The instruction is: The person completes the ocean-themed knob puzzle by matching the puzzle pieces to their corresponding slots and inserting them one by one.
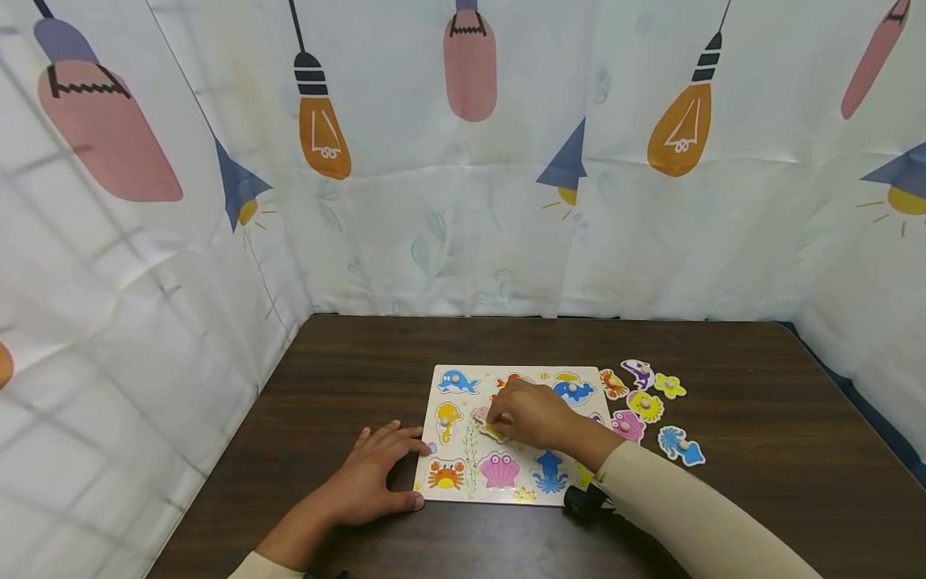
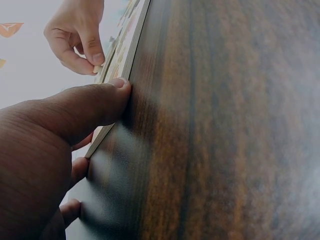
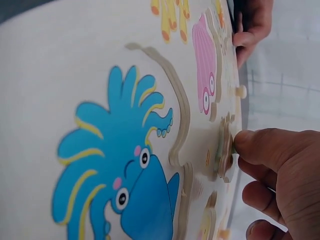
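A wooden sea-animal puzzle board lies flat on the table. My right hand pinches a knobbed puzzle piece between thumb and fingertips, low over the middle of the board; the hand hides most of its picture. My left hand rests at the board's left side, fingers extended, with the thumb and other fingers touching its edge. Around the right hand, the board shows a blue whale, a pink shell, a blue squid, a yellow seahorse and an orange crab.
Several loose pieces lie right of the board, among them a purple dolphin, a yellow starfish, a pink piece and a blue squid-like piece. The dark wooden table is bordered by a printed curtain.
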The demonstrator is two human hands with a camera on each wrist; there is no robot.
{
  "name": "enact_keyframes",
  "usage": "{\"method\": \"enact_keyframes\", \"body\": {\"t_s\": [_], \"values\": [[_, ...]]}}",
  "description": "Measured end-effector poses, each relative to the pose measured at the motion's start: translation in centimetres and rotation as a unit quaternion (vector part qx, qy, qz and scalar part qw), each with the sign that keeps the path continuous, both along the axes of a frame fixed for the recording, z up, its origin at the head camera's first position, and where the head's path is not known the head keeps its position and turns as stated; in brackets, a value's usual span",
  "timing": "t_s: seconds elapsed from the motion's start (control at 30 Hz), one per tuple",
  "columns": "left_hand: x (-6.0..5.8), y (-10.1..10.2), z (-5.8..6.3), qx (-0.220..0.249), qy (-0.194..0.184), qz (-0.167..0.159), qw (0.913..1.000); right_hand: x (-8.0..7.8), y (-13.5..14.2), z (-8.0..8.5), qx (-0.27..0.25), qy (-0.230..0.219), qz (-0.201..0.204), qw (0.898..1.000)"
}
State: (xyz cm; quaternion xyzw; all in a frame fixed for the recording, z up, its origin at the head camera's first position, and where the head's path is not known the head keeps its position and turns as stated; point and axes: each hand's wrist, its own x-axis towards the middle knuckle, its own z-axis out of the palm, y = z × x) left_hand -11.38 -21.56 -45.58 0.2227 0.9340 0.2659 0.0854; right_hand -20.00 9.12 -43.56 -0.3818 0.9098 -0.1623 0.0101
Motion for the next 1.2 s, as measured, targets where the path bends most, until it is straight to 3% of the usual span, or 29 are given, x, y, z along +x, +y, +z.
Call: {"method": "enact_keyframes", "body": {"t_s": [0.33,1.2], "values": [[0.03,0.09,0.06,-0.003,-0.002,0.001,1.0000,-0.18,-0.51,-0.38,0.012,0.008,0.002,1.000],[-0.03,0.00,-0.04,-0.001,-0.004,0.001,1.0000,0.03,-0.17,-0.36,0.026,-0.030,-0.020,0.999]]}}
